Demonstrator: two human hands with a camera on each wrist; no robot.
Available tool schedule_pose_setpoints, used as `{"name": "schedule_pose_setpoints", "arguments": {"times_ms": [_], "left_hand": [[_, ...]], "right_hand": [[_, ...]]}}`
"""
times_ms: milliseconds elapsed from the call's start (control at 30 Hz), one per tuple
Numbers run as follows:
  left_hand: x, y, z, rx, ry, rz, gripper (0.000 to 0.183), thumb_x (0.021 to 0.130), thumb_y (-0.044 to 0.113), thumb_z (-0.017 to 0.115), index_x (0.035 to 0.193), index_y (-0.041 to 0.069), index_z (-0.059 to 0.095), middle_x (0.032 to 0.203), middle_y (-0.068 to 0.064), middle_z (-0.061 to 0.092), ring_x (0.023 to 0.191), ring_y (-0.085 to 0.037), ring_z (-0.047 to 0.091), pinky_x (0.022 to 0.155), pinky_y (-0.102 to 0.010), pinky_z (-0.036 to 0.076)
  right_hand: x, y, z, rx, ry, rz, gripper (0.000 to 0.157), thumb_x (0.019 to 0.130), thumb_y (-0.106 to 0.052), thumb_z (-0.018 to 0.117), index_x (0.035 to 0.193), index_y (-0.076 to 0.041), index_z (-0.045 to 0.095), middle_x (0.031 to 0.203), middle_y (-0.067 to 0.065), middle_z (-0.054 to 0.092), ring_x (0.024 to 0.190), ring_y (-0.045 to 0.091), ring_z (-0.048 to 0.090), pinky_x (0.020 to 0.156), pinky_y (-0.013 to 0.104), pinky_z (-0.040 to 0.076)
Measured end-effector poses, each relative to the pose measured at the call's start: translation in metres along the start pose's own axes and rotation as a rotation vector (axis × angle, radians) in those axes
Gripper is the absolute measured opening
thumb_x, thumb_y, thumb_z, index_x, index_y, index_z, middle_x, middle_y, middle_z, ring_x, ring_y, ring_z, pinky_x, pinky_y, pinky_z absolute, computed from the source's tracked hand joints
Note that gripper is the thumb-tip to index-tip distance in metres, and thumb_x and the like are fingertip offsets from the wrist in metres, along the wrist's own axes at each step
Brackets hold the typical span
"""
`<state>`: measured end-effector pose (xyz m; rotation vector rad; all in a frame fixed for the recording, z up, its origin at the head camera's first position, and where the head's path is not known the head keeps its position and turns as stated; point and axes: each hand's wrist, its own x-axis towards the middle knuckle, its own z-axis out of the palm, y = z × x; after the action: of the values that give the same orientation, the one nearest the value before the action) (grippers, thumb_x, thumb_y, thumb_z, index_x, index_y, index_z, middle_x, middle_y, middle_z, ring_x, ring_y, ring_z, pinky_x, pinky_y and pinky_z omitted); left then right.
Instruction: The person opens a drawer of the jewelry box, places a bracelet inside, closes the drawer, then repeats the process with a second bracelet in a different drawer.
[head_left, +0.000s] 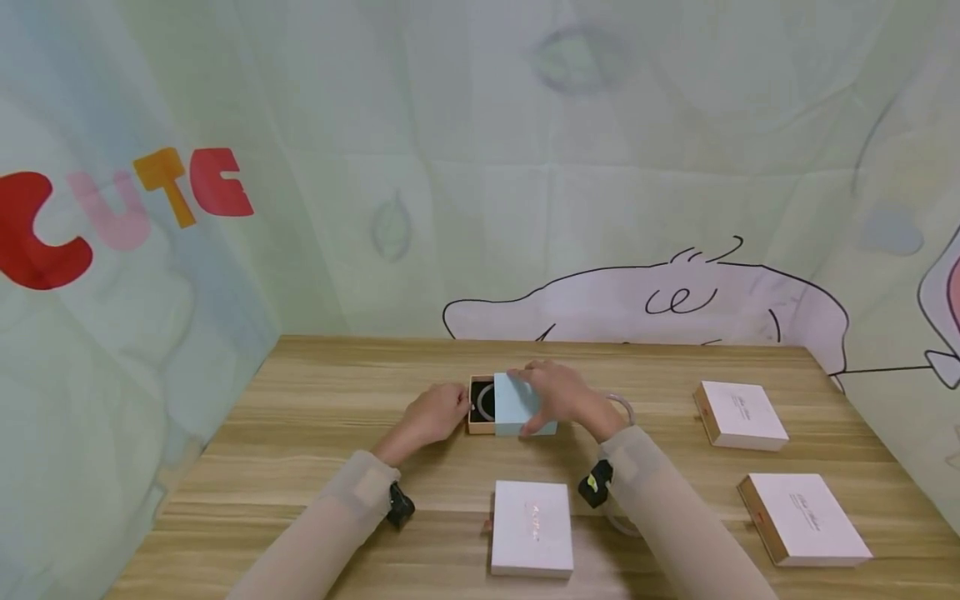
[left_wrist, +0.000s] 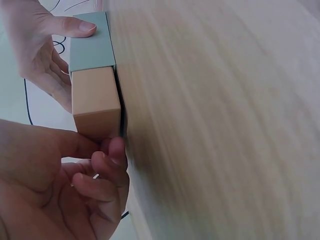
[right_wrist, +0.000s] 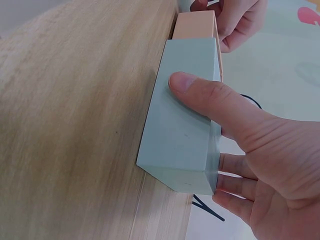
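A light-blue sleeve box (head_left: 515, 406) lies near the middle of the table, its orange drawer (left_wrist: 95, 95) partly out on the left side. Inside the drawer, a pale bangle (head_left: 484, 403) rests on black lining, its right part hidden under the sleeve. My left hand (head_left: 435, 412) pinches at the drawer's outer end with thumb and fingertips; whatever small part lies between them is hidden. With my right hand (head_left: 558, 393) I grip the blue sleeve, thumb (right_wrist: 205, 95) on its near side and fingers on the far side.
Another pale bangle (head_left: 624, 407) lies partly behind my right wrist, and a ring-like edge (head_left: 622, 527) shows under that forearm. One white box (head_left: 532, 533) lies in front of me. Two more, a farther white box (head_left: 742, 414) and a nearer white box (head_left: 810, 517), are at the right.
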<state>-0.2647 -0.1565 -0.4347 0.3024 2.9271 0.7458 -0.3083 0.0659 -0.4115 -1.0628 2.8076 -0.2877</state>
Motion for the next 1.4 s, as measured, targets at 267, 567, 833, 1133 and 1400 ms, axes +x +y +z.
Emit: {"name": "schedule_pose_setpoints", "arguments": {"times_ms": [267,567,833,1133,1400], "left_hand": [[0.001,0.002,0.002,-0.003,-0.008,-0.012,0.027,0.104,0.016,0.048,0.078,0.01,0.055,0.066,-0.003,0.049,0.056,-0.016,0.045,0.052,-0.029,0.038],[0.003,0.008,0.004,-0.012,-0.005,0.002,0.028,0.104,0.015,0.047,0.077,0.01,0.053,0.066,-0.003,0.047,0.056,-0.016,0.044,0.052,-0.029,0.036],[0.003,0.009,0.007,-0.016,-0.006,-0.009,0.027,0.103,0.015,0.048,0.077,0.009,0.053,0.066,-0.003,0.046,0.056,-0.015,0.042,0.051,-0.028,0.035],[0.005,0.011,0.007,-0.021,-0.017,-0.004,0.028,0.104,0.015,0.047,0.076,0.01,0.052,0.065,-0.002,0.045,0.055,-0.015,0.043,0.05,-0.028,0.035],[0.005,0.013,0.008,-0.021,-0.022,0.001,0.027,0.103,0.015,0.047,0.077,0.01,0.053,0.065,-0.002,0.046,0.055,-0.015,0.043,0.05,-0.028,0.035]], "right_hand": [[0.0,0.001,0.001,-0.007,-0.013,0.006,0.101,0.064,-0.044,0.093,0.146,-0.007,0.048,0.137,0.018,0.055,0.117,0.034,0.054,0.09,0.047,0.05],[-0.001,0.002,0.0,0.002,-0.009,0.002,0.1,0.064,-0.043,0.093,0.146,-0.006,0.049,0.137,0.018,0.055,0.118,0.035,0.054,0.092,0.047,0.049],[-0.002,0.001,-0.001,0.013,-0.011,0.001,0.099,0.065,-0.042,0.093,0.146,-0.006,0.049,0.137,0.018,0.055,0.118,0.034,0.054,0.092,0.047,0.049],[-0.002,0.001,0.0,0.023,-0.015,0.013,0.099,0.064,-0.041,0.094,0.146,-0.008,0.049,0.138,0.017,0.055,0.119,0.033,0.053,0.093,0.047,0.048],[-0.001,-0.001,-0.001,0.027,-0.024,0.024,0.1,0.064,-0.041,0.094,0.146,-0.007,0.048,0.139,0.018,0.054,0.12,0.034,0.052,0.094,0.047,0.048]]}}
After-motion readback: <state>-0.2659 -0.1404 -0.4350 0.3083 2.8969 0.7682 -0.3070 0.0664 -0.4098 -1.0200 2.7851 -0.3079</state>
